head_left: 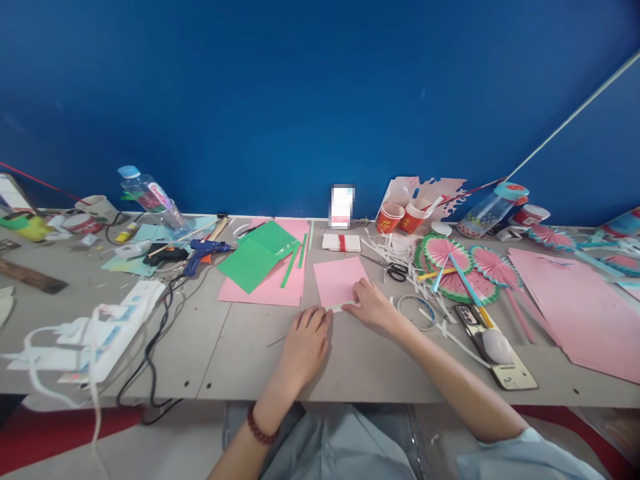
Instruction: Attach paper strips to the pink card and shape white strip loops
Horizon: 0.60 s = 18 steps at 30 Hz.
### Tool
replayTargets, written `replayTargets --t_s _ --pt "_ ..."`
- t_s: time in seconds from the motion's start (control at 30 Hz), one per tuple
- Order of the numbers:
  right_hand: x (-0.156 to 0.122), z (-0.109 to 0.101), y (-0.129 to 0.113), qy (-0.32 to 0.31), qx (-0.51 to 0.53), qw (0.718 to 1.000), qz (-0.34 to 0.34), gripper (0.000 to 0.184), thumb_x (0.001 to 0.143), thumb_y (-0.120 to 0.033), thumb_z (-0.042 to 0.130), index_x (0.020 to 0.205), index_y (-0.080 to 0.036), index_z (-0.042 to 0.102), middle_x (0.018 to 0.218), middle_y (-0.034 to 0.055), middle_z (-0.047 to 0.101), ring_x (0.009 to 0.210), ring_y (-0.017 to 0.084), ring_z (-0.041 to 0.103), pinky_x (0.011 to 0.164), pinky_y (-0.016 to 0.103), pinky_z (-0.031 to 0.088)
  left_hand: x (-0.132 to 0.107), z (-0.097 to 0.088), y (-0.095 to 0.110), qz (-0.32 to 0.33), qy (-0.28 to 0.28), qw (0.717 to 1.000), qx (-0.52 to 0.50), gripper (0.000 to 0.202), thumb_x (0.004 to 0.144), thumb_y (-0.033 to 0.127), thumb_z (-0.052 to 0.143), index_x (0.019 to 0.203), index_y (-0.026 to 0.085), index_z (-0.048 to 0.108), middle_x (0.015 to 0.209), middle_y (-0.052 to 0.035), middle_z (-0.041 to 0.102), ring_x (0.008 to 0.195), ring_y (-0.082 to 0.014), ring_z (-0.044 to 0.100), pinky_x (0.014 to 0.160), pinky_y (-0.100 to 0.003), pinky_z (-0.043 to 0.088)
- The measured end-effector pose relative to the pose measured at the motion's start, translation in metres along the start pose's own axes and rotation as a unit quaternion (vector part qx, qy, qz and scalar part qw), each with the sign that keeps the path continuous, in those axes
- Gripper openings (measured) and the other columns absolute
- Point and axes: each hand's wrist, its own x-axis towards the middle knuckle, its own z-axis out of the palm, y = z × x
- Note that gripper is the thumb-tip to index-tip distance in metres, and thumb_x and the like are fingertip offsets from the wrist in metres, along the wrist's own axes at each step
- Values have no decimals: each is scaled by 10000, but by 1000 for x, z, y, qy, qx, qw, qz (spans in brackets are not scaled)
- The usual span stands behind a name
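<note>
A small pink paper sheet (pixel 336 280) lies on the grey table (pixel 240 353) in front of me. My right hand (pixel 374 305) rests on its near right corner, fingers curled and pinching the paper's near edge. My left hand (pixel 306 342) lies flat on the table just below the sheet's near left corner, fingers together and stretched toward it. A bead bracelet sits on my left wrist.
Green paper (pixel 256 255) on pink sheets lies left of centre. Black scissors (pixel 393 268), white paper strips, red paper cups (pixel 403 217) and paper fans (pixel 457 267) are to the right, with large pink sheets (pixel 580 307). A glue gun (pixel 203 253), power strip (pixel 107 330), cables and bottle sit left.
</note>
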Motion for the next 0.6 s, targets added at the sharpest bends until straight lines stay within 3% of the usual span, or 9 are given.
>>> replayTargets --t_s 0.37,0.6 --pt "6 16 31 20 60 997 -36 108 763 -198 636 804 -173 539 861 39 519 818 178 509 768 294 385 0 -2 -1 0 -2 1000 -10 478 847 89 388 1315 167 446 1265 -88 557 1207 -241 454 990 -413 375" --pt "7 17 35 27 72 996 -46 70 758 -143 609 799 -173 561 847 37 521 800 172 509 777 301 395 -1 1 -4 1 28 999 -44 448 835 89 411 1266 168 507 1258 -89 587 1206 -235 482 992 -414 392"
